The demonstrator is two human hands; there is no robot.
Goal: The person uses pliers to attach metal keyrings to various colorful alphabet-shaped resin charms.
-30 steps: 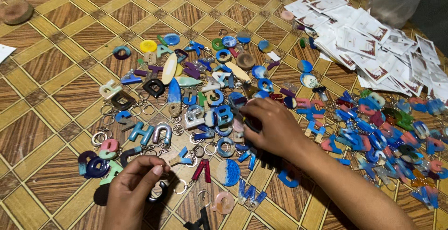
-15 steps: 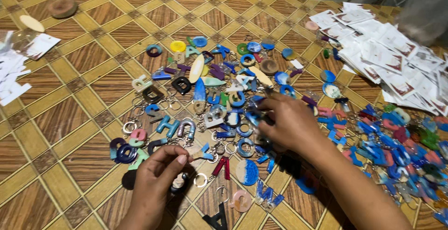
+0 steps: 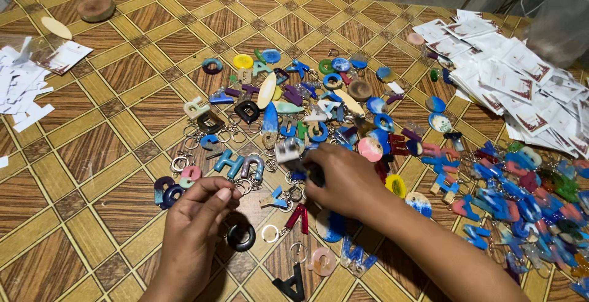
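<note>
My left hand point(image 3: 195, 231) is low on the table, thumb and forefinger pinched together. A black ring keychain point(image 3: 240, 237) sits just under those fingers, apparently held by its chain. My right hand point(image 3: 345, 182) reaches in from the right, and its fingertips close on a small dark keychain piece point(image 3: 311, 173) at the near edge of the pile. That pile of resin letter keychains point(image 3: 279, 115) spreads across the middle of the table, mostly blue, with white, black and pink pieces and loose metal rings. A black letter point(image 3: 291, 286) and a pink round one point(image 3: 322, 260) lie near my forearm.
A second heap of blue and pink keychains point(image 3: 521, 201) lies at the right. Behind it is a spread of white cards point(image 3: 509, 75). White paper scraps point(image 3: 24, 87), a wooden disc point(image 3: 96, 9) and a pale wooden oval point(image 3: 56, 28) sit at the left on the patterned wooden table point(image 3: 104, 155).
The view has shifted left, so the pile sits further right in frame. My right hand has moved down and left to the pile's near edge. My left hand stays pinched near the black ring.
</note>
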